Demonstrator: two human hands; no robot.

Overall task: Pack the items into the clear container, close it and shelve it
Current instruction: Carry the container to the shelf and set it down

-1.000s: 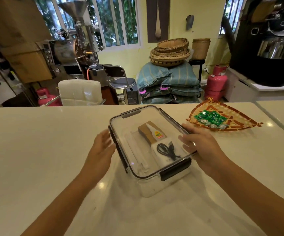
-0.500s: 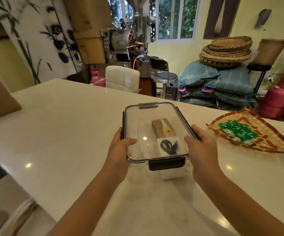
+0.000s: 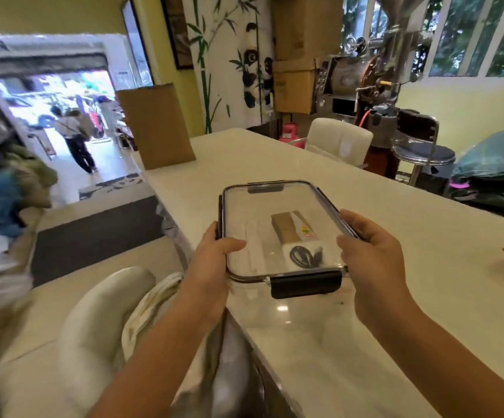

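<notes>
Both hands on clear container (image 3: 277, 236), lid on, near latch (image 3: 306, 284) down. Container at near left corner of table (image 3: 410, 236). Left hand (image 3: 211, 260) grip wrapped on left edge, right hand (image 3: 371, 254) on right edge. Risk: smooth plastic slips during carry; cable (image 3: 303, 257) and brown box (image 3: 290, 227) slide inside. Yellow sticker on box unreadable.

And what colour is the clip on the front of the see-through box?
Black: the flat plastic clip on the clear container, seen best in the head view.
</notes>
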